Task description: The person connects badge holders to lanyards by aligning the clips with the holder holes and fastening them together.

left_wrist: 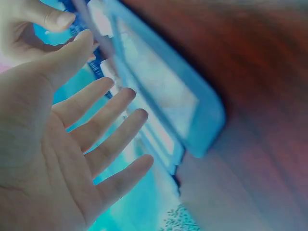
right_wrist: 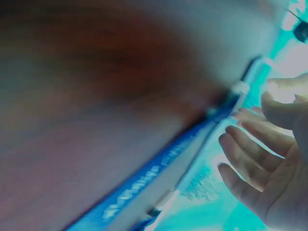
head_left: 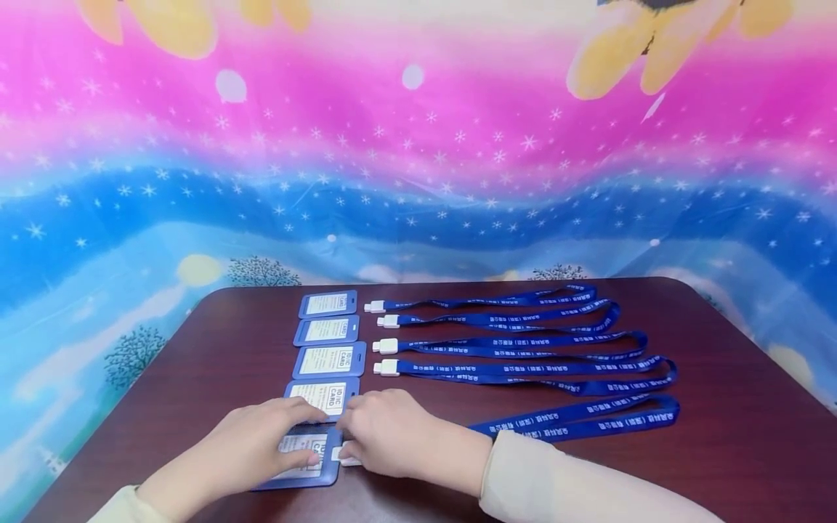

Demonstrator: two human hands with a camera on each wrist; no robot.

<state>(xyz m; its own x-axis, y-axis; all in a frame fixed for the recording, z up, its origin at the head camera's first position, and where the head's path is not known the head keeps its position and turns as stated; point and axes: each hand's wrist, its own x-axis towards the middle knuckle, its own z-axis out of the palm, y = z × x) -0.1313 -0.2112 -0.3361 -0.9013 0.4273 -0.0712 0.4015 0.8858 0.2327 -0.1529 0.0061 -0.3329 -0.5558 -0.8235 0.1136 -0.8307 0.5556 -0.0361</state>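
Observation:
The nearest blue badge holder (head_left: 332, 472), with a white card in it, lies at the table's front left. Over it hovers my left hand (head_left: 251, 439), its fingers spread and relaxed in the left wrist view, thumb across the card in the head view. A white lanyard clip (head_left: 346, 456) meets the slot end of that holder. Right beside the clip is my right hand (head_left: 392, 436), fingers loosely bent with nothing between them in the right wrist view. It partly hides the clip. From there the blue lanyard (head_left: 588, 421) runs right in a long loop.
Several more blue badge holders (head_left: 330, 362) form a column behind the nearest one. To their right lie several blue lanyards (head_left: 497, 345) in rows, white clips (head_left: 386, 367) pointing left. A patterned cloth (head_left: 418, 145) hangs behind the dark wooden table (head_left: 229, 341).

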